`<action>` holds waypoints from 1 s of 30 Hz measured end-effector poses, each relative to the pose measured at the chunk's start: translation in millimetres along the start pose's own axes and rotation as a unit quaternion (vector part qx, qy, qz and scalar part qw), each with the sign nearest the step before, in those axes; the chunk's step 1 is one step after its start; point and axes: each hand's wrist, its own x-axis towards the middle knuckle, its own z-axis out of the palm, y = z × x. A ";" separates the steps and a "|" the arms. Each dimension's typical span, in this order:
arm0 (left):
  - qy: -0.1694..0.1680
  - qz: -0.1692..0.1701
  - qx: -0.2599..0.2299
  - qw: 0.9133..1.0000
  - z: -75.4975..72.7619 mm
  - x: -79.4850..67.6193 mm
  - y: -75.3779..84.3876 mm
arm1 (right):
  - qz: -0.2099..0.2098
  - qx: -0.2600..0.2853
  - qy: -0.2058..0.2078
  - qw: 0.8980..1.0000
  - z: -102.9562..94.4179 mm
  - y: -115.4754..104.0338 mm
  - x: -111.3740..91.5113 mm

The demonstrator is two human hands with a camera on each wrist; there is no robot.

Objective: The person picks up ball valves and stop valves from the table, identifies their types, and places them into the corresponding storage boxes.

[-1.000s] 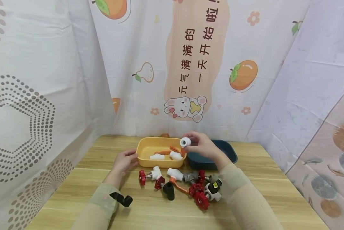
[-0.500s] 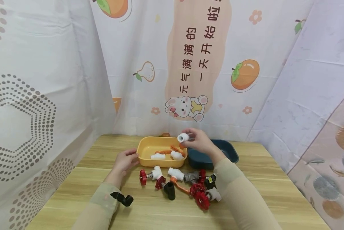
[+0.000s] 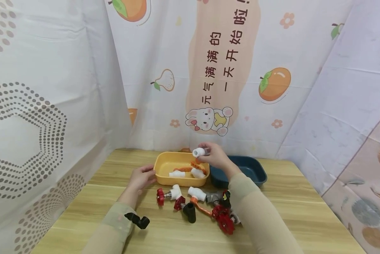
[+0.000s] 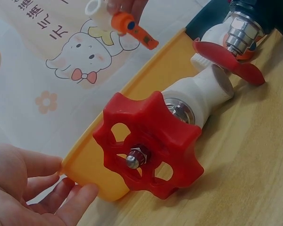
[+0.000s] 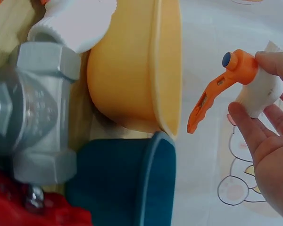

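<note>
My right hand (image 3: pixel 216 155) pinches a white ball valve (image 3: pixel 198 152) with an orange lever, just above the back right corner of the yellow bin (image 3: pixel 180 181). In the right wrist view the lever (image 5: pixel 211 96) hangs down, and thumb and fingers grip the white body (image 5: pixel 262 89). My left hand (image 3: pixel 141 179) rests at the bin's left end. Seen from the left wrist, a finger of that hand (image 4: pixel 42 183) touches the rim corner and the thumb lies near the outer wall. Inside the bin are white ball valves (image 3: pixel 176 174) with orange levers.
A dark blue bin (image 3: pixel 260 165) stands right of the yellow one. In front lie a white valve (image 3: pixel 175 192) with a red wheel, a black valve (image 3: pixel 190 212), another white ball valve (image 3: pixel 197 194), a grey valve (image 3: pixel 213 197) and red handwheels (image 3: pixel 225 224). The right forearm partly hides this pile.
My right hand has shifted slightly left and up with the ball valve, from the bin's right end toward its back right corner. The left hand stays at the yellow bin.
</note>
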 end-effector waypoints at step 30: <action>0.004 0.002 -0.007 1.000 0.2 -0.2 0.5 | 0.039 -0.064 -0.045 0.996 59.8 5.0 12.3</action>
